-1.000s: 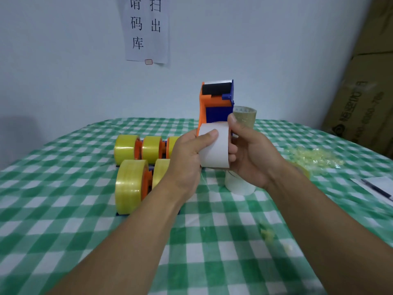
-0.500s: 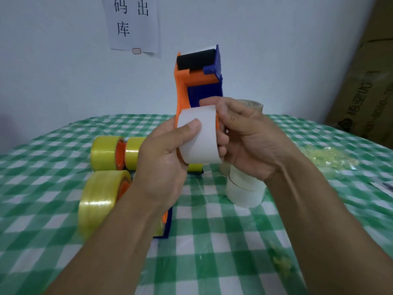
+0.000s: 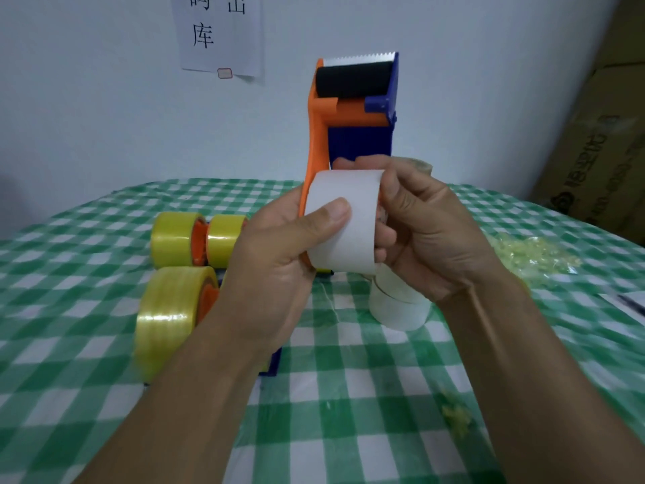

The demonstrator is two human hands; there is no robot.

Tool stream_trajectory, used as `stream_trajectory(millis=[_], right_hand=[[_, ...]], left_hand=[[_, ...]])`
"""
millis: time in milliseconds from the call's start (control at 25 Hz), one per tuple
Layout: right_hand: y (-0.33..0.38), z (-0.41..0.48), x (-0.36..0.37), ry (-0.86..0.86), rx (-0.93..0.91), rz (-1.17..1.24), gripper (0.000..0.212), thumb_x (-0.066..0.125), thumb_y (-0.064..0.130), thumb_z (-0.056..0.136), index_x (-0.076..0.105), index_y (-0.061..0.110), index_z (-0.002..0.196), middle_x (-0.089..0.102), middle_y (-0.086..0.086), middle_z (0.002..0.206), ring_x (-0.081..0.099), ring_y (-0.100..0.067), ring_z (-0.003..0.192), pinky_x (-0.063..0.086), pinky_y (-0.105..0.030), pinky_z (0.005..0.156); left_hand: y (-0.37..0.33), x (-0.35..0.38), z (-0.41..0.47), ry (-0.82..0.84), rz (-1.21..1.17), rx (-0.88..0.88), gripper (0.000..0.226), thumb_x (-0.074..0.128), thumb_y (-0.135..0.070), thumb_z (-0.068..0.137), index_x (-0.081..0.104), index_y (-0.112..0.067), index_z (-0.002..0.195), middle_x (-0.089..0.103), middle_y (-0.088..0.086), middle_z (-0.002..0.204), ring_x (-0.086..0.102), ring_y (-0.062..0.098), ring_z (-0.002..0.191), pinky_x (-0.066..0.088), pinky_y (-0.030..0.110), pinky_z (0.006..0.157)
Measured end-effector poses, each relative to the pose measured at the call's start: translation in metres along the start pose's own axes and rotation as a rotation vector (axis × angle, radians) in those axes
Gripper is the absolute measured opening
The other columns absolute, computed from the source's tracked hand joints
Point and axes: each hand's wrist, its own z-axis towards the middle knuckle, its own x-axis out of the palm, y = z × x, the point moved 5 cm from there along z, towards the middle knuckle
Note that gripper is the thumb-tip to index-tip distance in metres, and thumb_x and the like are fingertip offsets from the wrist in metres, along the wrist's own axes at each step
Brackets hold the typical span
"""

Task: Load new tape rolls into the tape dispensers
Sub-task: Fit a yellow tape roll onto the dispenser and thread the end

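Dispenser (image 3: 352, 113) in orange and blue, held upright above the surface (image 3: 349, 396), its toothed blade and black roller at the top. A white tape roll (image 3: 343, 221) sits against its lower part, and both hands are closed around it. The left hand (image 3: 279, 260) grips from the left side, thumb pressed flat on the roll's outer face, the other fingers wrapped out of sight behind the orange frame. The right hand (image 3: 429, 228) holds the roll's right edge, fingers curled over its top and side. Whether the roll is fully seated on the hub I cannot tell from here.

Down on the green-checked cloth, two loaded dispensers (image 3: 174, 239) with yellow tape lie at the far left, and a larger yellow roll (image 3: 167, 316) on another dispenser lies nearer, beside the left forearm. A stack of white rolls (image 3: 398, 309) stands just beneath the right wrist. Yellowish scraps (image 3: 534, 253) are piled at the right. A paper notice (image 3: 220, 33) hangs on the wall, and cardboard boxes (image 3: 600, 151) stand at the far right.
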Motion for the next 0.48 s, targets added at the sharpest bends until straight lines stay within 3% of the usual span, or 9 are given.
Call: stream_trajectory(millis=[80,200,320,400,480], right_hand=[[-0.0003,-0.0023,0.0019,-0.014,0.007,-0.038,0.027,0.064,0.024,0.079,0.074,0.011,0.099,0.068,-0.001,0.073,0.054,-0.008,0.046,0.047,-0.024,0.041],[0.0007,-0.0046,0.0016,-0.034,0.008,-0.032,0.028,0.063,0.023,0.079,0.073,0.01,0.101,0.071,-0.001,0.08,0.055,-0.008,0.046,0.048,-0.024,0.042],[-0.0005,-0.0074,0.0001,0.028,0.059,-0.003,0.042,0.057,0.03,0.088,0.06,0.009,0.124,0.072,0.006,0.08,0.063,-0.005,0.06,0.054,-0.027,0.055],[-0.0033,-0.008,0.0003,0.087,0.121,-0.077,0.057,0.067,0.044,0.089,0.055,0.013,0.135,0.073,-0.005,0.099,0.07,-0.014,0.084,0.061,-0.041,0.072],[-0.0058,-0.0067,-0.0061,0.029,0.116,-0.321,0.057,0.079,0.039,0.08,0.061,0.017,0.13,0.066,-0.018,0.12,0.069,-0.029,0.105,0.059,-0.06,0.084]], left_hand=[[-0.001,0.0,-0.0019,-0.017,-0.001,0.0,0.037,0.056,-0.02,0.087,0.064,0.0,0.117,0.071,0.017,0.086,0.07,0.026,0.076,0.058,0.035,0.07],[-0.0015,0.0007,-0.0012,-0.03,0.028,-0.004,0.033,0.055,-0.017,0.089,0.065,-0.001,0.116,0.072,0.017,0.085,0.069,0.026,0.074,0.058,0.035,0.069],[-0.0021,-0.0017,-0.0011,-0.071,0.092,0.016,0.031,0.055,-0.016,0.09,0.066,-0.002,0.115,0.074,0.016,0.087,0.07,0.026,0.077,0.059,0.035,0.071],[-0.0035,-0.0037,-0.0016,-0.122,0.168,0.032,0.03,0.057,-0.02,0.091,0.068,-0.008,0.115,0.075,0.012,0.094,0.072,0.025,0.085,0.059,0.035,0.075],[-0.005,-0.0031,-0.0027,-0.179,0.235,0.036,0.028,0.057,-0.032,0.094,0.071,-0.016,0.112,0.076,0.006,0.103,0.072,0.024,0.096,0.06,0.036,0.081]])
